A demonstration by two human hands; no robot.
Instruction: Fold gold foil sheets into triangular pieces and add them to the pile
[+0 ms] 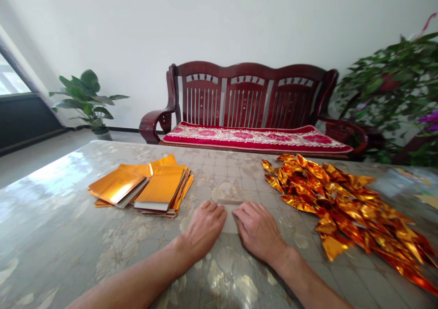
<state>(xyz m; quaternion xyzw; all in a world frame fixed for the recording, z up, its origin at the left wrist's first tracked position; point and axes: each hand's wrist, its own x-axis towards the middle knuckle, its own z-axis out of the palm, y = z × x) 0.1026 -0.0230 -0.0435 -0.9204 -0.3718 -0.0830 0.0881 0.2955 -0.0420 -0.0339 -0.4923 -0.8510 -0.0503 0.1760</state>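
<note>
Between my two hands a small pale sheet of paper (230, 221) lies on the table, its far edge raised in a narrow, darker strip. My left hand (206, 226) is closed at the sheet's far left corner, fingers curled over the edge. At the far right corner my right hand (259, 229) grips the same edge, fingers bent and together. The thumbs are mostly hidden. To the left sits a loose stack of gold foil paper sheets (160, 185), some showing pale undersides. A heap of folded, pointed gold foil pieces (345, 204) spreads out on the right.
The table (137, 254) has a glossy, flower-patterned cover. Clear plastic wrapping (404, 181) lies at its right end. Beyond the far edge stands a dark wooden bench (246, 94) with a red patterned seat cover. Potted plants (91, 96) flank it.
</note>
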